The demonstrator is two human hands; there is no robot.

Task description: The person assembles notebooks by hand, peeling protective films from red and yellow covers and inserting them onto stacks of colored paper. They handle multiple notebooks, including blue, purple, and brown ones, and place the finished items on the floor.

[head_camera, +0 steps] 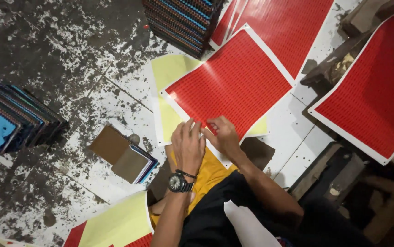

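Observation:
A large red sticker sheet [233, 82] with a white border lies on the floor over a pale yellow sheet [171, 73]. My left hand [187, 145], with a black wristwatch on its wrist, rests at the red sheet's near edge, fingers curled. My right hand [223, 135] is beside it, its fingertips pinching at the same edge where a small red piece shows. The two hands touch each other. My yellow shirt and dark trousers fill the lower middle of the view.
Stacks of spiral notebooks stand at the left [9, 121] and top centre [181, 20]. A small stack with a brown cover [123, 155] lies near my left hand. More red sheets lie at the top [288, 23] and right [375, 91]; a yellow sheet [116, 224] lies at the bottom.

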